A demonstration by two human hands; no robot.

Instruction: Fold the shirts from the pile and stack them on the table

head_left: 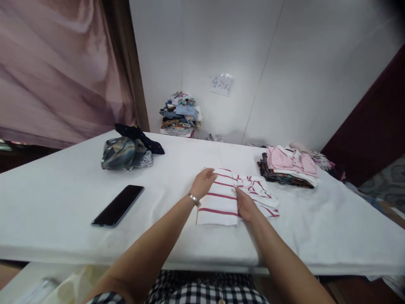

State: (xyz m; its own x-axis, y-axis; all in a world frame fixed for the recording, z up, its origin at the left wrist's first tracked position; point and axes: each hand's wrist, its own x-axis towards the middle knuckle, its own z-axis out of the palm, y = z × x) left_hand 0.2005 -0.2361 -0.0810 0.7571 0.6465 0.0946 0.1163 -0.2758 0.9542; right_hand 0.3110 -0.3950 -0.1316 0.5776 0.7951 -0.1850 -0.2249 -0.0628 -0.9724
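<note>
Left hand (pixel 203 181) pins the striped garment's (pixel 221 196) far edge, fingers spread; right hand (pixel 245 205) presses its fold flat on the counter (pixel 63 194), fingers together.

One written sign is seen: a small sheet of paper (pixel 222 84) under clear film, fixed to the white wall panel (pixel 284 76) above the far edge of the surface. A few handwritten characters in dark ink are carried on it, in what looks like Chinese script, but they are too small and blurred to be read. No other text, brand, label or number can be made out.
</note>
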